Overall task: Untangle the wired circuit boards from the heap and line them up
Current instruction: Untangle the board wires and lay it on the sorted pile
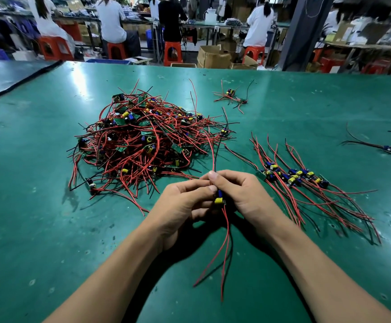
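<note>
On green table mat (49,229), my left hand (185,201) and right hand (243,194) pinch one yellow-capped red-wired circuit board (218,200); short lined-up row (294,178) at 3 o'clock, tangled red-wire heap (140,141) at 11 o'clock mostly unsorted.

Heap (140,138) left on table (38,206); lined-up row (294,177) right; hands (213,201) between, nearer.

Green table (49,229); tangled heap (138,141); lined-up row (301,180) of boards.

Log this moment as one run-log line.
left hand + right hand: holding one wired board | heap: tangled, left | row: laid out, right
</note>
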Action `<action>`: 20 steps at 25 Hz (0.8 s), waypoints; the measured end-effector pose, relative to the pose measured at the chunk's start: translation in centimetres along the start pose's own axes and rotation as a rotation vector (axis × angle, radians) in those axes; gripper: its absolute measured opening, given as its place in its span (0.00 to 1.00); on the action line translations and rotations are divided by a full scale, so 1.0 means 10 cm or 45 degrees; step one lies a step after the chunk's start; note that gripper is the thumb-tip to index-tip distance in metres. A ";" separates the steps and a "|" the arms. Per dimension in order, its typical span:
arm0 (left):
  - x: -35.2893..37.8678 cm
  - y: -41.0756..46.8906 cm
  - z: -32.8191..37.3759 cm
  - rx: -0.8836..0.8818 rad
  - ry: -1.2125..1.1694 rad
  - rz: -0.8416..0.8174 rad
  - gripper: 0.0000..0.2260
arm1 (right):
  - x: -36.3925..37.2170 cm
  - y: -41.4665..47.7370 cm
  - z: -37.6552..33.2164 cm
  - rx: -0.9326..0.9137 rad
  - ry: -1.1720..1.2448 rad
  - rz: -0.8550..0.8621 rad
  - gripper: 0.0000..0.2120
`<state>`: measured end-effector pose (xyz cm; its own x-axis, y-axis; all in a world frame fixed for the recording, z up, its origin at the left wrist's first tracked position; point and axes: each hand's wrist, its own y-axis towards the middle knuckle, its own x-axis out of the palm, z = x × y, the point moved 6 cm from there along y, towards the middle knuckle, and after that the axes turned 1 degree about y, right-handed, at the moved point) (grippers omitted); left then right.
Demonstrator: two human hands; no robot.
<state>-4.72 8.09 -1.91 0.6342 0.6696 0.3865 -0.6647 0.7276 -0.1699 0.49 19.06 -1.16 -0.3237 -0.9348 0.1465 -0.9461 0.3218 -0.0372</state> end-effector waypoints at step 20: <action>0.00 0.03 -0.04 0.032 0.272 -0.013 0.05 | -0.08 0.01 0.04 0.097 0.003 -0.028 0.10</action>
<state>-4.75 8.33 -2.29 0.7084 0.6807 0.1864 -0.6658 0.7322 -0.1436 0.70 19.81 -1.65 -0.3025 -0.9411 0.1508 -0.9513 0.2883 -0.1092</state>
